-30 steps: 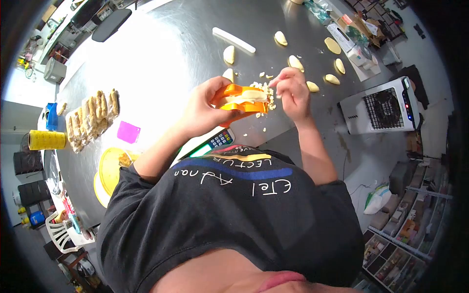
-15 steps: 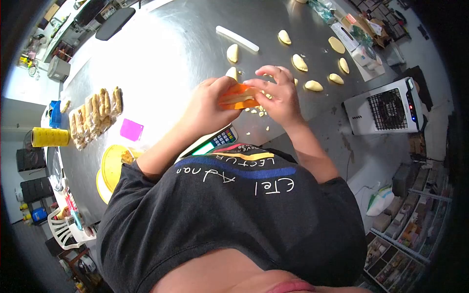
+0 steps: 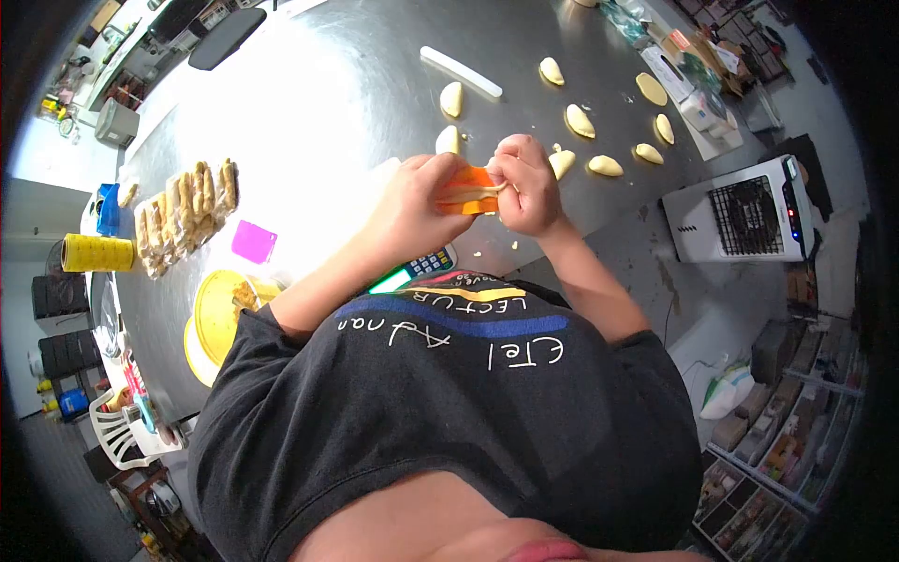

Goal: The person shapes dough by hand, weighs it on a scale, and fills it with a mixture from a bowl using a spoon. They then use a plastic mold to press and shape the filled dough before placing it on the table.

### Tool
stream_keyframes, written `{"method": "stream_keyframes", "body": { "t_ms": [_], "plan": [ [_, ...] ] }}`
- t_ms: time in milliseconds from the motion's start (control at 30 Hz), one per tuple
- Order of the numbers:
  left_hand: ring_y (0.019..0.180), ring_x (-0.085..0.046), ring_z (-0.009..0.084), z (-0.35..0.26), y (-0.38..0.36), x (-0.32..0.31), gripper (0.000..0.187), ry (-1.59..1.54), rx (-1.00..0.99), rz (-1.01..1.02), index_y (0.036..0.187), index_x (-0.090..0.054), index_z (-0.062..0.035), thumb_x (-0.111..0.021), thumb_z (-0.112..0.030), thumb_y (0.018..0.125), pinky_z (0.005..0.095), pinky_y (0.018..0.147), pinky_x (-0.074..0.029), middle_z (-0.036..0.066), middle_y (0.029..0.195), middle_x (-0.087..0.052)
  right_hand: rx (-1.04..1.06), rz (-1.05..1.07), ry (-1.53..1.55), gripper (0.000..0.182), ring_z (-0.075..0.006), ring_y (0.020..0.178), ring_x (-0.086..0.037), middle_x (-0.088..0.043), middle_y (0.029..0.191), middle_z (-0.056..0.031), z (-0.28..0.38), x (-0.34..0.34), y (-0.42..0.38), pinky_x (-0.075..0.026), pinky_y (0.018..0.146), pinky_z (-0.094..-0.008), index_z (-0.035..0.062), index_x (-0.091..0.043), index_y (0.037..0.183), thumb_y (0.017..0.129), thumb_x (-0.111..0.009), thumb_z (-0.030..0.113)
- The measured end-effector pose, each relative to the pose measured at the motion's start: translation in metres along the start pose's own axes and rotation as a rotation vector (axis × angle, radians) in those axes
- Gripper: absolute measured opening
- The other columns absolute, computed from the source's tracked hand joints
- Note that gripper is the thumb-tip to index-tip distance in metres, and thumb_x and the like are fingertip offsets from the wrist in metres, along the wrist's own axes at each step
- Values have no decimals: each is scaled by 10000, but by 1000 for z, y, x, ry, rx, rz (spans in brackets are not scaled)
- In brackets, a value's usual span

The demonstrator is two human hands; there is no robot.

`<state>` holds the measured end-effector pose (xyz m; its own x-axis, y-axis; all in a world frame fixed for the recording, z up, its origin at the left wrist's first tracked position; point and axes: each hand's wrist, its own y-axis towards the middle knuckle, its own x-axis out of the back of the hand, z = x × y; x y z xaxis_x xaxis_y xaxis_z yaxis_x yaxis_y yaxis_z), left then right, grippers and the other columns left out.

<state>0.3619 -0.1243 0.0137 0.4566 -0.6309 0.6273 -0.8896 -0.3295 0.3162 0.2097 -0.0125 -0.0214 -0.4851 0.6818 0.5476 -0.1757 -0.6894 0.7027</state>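
Note:
My left hand (image 3: pixel 426 199) is wrapped round an orange mold (image 3: pixel 480 176), with pale dough (image 3: pixel 468 193) showing between its two sides. My right hand (image 3: pixel 526 187) is closed at the mold's right end, its fingers pressed against the dough edge. Both hands are above the metal table (image 3: pixel 375 103), near its front edge. Behind them lie several half-moon dough pieces, among them one (image 3: pixel 451 99) and another (image 3: pixel 580 121), a flat dough round (image 3: pixel 651 89) and a white rolling pin (image 3: pixel 461 71).
A scale (image 3: pixel 421 267) sits under my left forearm. To the left are a yellow bowl (image 3: pixel 217 314), a pink card (image 3: pixel 253 242), bagged sticks (image 3: pixel 187 217) and a yellow roll (image 3: pixel 97 253). An air cooler (image 3: pixel 735 208) stands at the right.
The fingers of my right hand have curled closed at the mold's right end. The mold now looks more folded together, and both hands have shifted slightly.

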Motion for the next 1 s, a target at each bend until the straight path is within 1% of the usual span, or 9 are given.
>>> {"method": "stream_keyframes", "body": {
  "t_ms": [233, 333, 433, 567, 633, 767, 867, 967, 1000],
  "plan": [
    [805, -605, 284, -1, 1, 0, 373, -68, 86, -12, 967, -550, -5, -741, -100, 661, 340, 715, -489, 152, 862, -588, -71, -132, 161, 139, -275, 753, -513, -517, 787, -97, -2, -4, -3, -428, 677, -352, 40, -490, 696, 611, -481, -70],
    [806, -607, 274, 2, 2, 0, 370, -24, 74, -3, 967, -549, -3, -741, -96, 664, 336, 716, -490, 148, 861, -590, -8, -101, 118, 144, -273, 756, -517, -525, 790, -94, 0, -1, 3, -428, 690, -356, 45, -487, 702, 626, -474, -76],
    [810, -611, 263, 2, 2, 0, 368, 8, 72, 3, 966, -548, -3, -744, -97, 669, 332, 717, -492, 145, 864, -594, -14, -23, 53, 156, -277, 767, -523, -526, 793, -96, -2, 2, 2, -428, 708, -360, 48, -494, 716, 629, -470, -78],
    [824, -619, 235, 2, 1, -2, 363, -40, 109, -9, 965, -549, -3, -749, -94, 677, 325, 726, -495, 137, 877, -604, -43, -39, 56, 164, -275, 758, -523, -529, 793, -96, -9, -1, -5, -429, 691, -359, 49, -505, 730, 631, -479, -79],
    [828, -620, 226, 1, 2, 0, 362, -51, 125, -12, 964, -549, -1, -751, -93, 678, 321, 729, -495, 133, 876, -605, -121, -59, 128, 153, -278, 764, -532, -540, 810, -102, -11, -2, -7, -438, 695, -359, 47, -515, 739, 641, -489, -68],
    [824, -617, 213, 0, 2, 6, 366, -62, 146, -9, 965, -548, 3, -753, -90, 677, 314, 731, -494, 126, 865, -608, -123, -88, 261, 134, -275, 772, -545, -551, 833, -108, -5, 0, -4, -449, 709, -352, 44, -517, 746, 659, -492, -55],
    [816, -614, 213, 0, 1, 7, 370, -3, 139, -5, 967, -547, 5, -753, -89, 674, 311, 733, -492, 126, 859, -609, 12, -16, 149, 151, -264, 781, -556, -559, 844, -113, -9, 2, -4, -455, 724, -348, 40, -518, 788, 672, -490, -51],
    [812, -613, 215, 1, 0, 5, 373, -35, 133, -4, 971, -545, 6, -750, -81, 673, 309, 738, -491, 128, 868, -608, 0, 15, 73, 157, -255, 789, -562, -561, 827, -106, -13, -2, -9, -460, 710, -359, 39, -513, 818, 686, -500, -46],
    [812, -613, 215, 1, 0, 5, 373, -35, 132, -4, 971, -545, 6, -750, -81, 673, 309, 738, -491, 128, 868, -608, -81, -15, 124, 148, -257, 789, -566, -560, 815, -104, -15, -4, -12, -463, 705, -362, 40, -511, 821, 697, -509, -40]
  ]
}}
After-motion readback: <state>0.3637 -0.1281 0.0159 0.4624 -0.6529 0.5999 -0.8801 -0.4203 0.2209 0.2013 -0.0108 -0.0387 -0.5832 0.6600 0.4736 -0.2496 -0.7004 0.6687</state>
